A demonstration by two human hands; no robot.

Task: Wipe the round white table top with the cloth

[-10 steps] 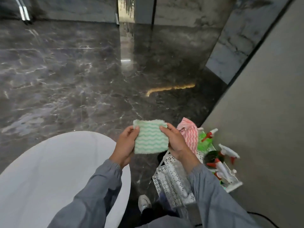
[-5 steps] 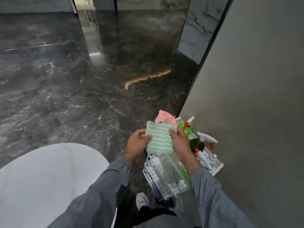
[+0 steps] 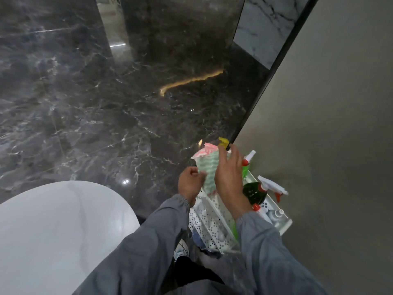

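- Floor [image 3: 106, 107]: dark veined marble, polished. It fills the upper left of the view and gives walking room around the table.
- Wall [image 3: 331, 124]: plain grey, closing off the right side. A black strip marks where it meets the floor.
- Round white table top [image 3: 53, 231]: at lower left. Its curved edge stops short of the person's legs. Nothing touches it, so wiping appears not yet begun.
- Caddy [image 3: 209, 226]: white perforated plastic, set against the wall, probably to keep supplies within reach. It narrows the gap between the table edge and the wall.
- Right hand [image 3: 228, 179]: fingers straight and splayed, gripping nothing. It is just beside the cloth, and contact at the palm is hidden.
- Left hand [image 3: 190, 183]: fingers curled, pinching the cloth's lower left edge.
- Cloth [image 3: 209, 171]: green and white wavy pattern, held upright over the caddy and well apart from the table. It likely has to travel left and down to reach the surface.
- Spray bottles [image 3: 254, 192]: a dark green one with a white trigger, and others with red tips, stand in the caddy beside the right wrist. A careless swing could catch them.
- Pink cloth [image 3: 205, 151]: bunched just behind the held cloth.
- Yellow item [image 3: 223, 142]: small and partly hidden; what it is cannot be told.
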